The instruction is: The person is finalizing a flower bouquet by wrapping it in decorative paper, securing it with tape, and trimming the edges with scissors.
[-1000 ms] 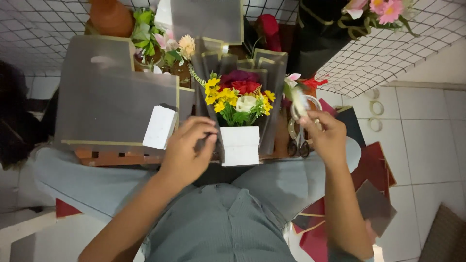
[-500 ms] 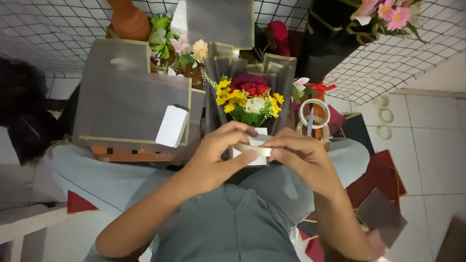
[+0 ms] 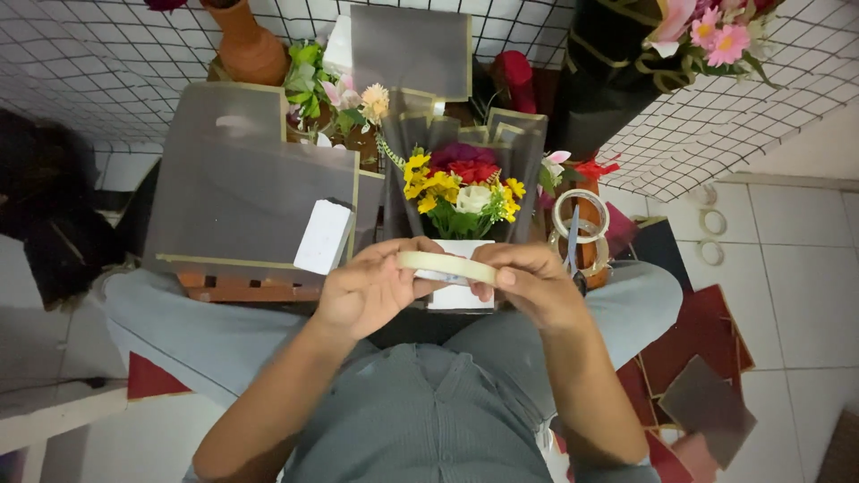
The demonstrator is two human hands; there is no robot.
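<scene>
The left hand (image 3: pixel 371 291) and the right hand (image 3: pixel 530 284) meet over the person's lap, both closed around a pale roll of tape (image 3: pixel 446 265) that spans between them, each hand pinching one end. Just behind the roll lies a small bouquet (image 3: pixel 461 190) of yellow, red and white flowers, wrapped in dark grey paper with a white band at its base. Left of it lie grey wrapping sheets (image 3: pixel 242 188) with a white block (image 3: pixel 323 236) on top. To the right stand more tape rolls (image 3: pixel 580 217); red and grey cards (image 3: pixel 693 376) lie on the tiled floor.
</scene>
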